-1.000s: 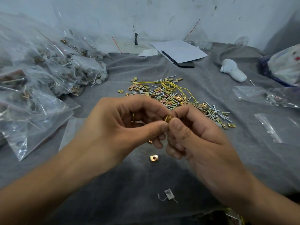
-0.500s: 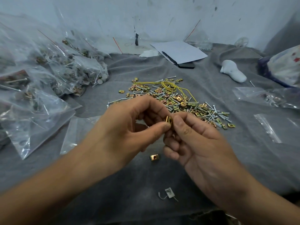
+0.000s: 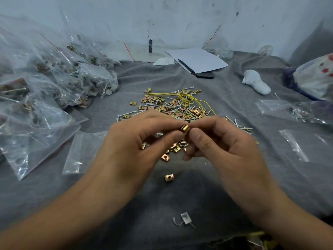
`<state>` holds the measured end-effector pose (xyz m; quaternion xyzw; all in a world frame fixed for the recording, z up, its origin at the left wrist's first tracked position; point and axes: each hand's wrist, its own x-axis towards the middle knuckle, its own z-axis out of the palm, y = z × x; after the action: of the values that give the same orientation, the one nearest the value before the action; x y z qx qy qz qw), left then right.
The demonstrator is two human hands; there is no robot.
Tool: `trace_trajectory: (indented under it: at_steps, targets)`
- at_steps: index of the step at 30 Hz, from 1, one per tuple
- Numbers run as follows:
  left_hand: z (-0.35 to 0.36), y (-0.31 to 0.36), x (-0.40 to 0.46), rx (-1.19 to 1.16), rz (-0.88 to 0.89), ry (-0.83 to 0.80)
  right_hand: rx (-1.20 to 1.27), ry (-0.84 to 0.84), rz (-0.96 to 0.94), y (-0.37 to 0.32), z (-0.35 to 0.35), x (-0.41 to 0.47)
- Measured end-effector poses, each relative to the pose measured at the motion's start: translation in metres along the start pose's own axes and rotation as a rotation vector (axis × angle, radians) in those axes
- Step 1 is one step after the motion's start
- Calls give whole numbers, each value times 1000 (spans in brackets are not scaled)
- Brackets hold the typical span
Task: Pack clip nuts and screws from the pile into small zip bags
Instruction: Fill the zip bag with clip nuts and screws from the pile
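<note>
A small stack of brass clip nuts [image 3: 185, 128] is pinched between both hands above the grey cloth. My left hand [image 3: 133, 152] pinches it from the left with thumb and forefinger; my right hand [image 3: 223, 148] pinches it from the right. Beyond the hands lies the pile of clip nuts and screws [image 3: 174, 108] with a yellow rubber band [image 3: 187, 98] on it. More nuts lie under the hands, and single clip nuts [image 3: 169, 177] [image 3: 165, 157] lie nearer me. An empty small zip bag [image 3: 81, 152] lies flat left of my left hand.
Filled zip bags [image 3: 50, 83] are heaped at the left. More bags [image 3: 295, 110] [image 3: 304, 145] lie at the right. At the back lie white paper [image 3: 198, 59], a dark phone [image 3: 204, 75] and a white object [image 3: 255, 83]. A small white tag [image 3: 185, 217] lies near me.
Both hands have risen a little and opened apart below the pinch, uncovering loose nuts on the cloth beneath. The pinched stack stays between the fingertips.
</note>
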<state>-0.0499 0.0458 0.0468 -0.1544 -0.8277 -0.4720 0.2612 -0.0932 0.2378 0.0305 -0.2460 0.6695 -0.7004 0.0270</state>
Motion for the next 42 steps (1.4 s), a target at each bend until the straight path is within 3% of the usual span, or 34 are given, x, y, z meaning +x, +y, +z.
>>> trace_trajectory:
  at_steps: [5, 12, 18, 24, 29, 33, 37, 42]
  targets:
    - [-4, 7, 0, 292, 167, -42, 11, 35, -118, -1, 5, -6]
    - [-3, 14, 1, 392, 214, -60, -41, 116, -227, 1, 16, -14]
    - [-3, 9, -1, 426, 217, -63, -18, 144, -180, 3, 19, -14]
    - [-2, 1, 6, 300, 91, -107, 61, 141, -85, 7, 20, -10]
    - [2, -8, -1, 360, -5, -246, 55, 120, -50, 13, 18, -11]
    - [5, -7, -6, 312, -110, -247, 26, 85, -22, 17, 16, -11]
    - [11, -7, -9, 56, -289, -246, 28, 41, 32, 21, 15, -11]
    - [22, -6, -14, -38, -328, -166, -6, 38, 82, 18, 15, -11]
